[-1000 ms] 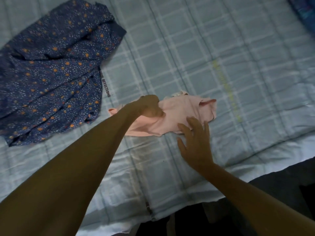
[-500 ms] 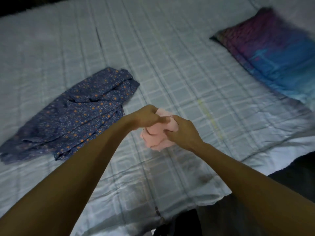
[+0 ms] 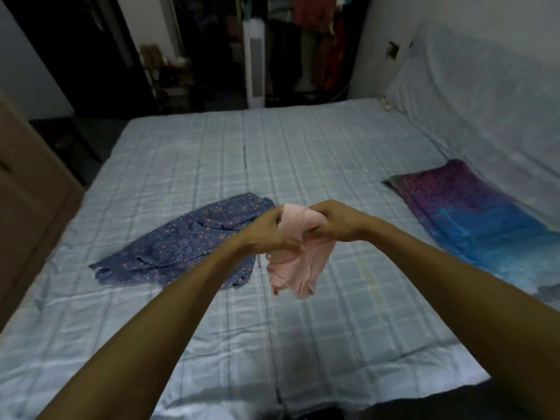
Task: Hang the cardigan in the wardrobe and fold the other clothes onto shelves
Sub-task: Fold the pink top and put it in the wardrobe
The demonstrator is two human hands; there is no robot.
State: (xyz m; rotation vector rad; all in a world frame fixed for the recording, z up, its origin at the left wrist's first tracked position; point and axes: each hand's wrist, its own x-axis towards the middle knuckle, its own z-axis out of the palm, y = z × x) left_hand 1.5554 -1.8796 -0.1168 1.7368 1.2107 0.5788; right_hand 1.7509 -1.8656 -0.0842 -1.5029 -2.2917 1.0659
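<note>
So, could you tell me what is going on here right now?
A person holds a small pink garment up over the checked bedcover, the left hand and right hand both gripping its top while the rest hangs bunched. A blue floral garment lies crumpled on the cover to its left, untouched; a colourful pillow lies to the right.

Nothing is showing clearly enough to be read: no text, label, brand, number or sign. A narrow strip (image 3: 260,262) is lying at the edge of the blue floral garment (image 3: 188,244) on the bed (image 3: 303,147), between it and the pink garment (image 3: 298,262), but whatever is standing on it is blurring into a smear too small to make out.
</note>
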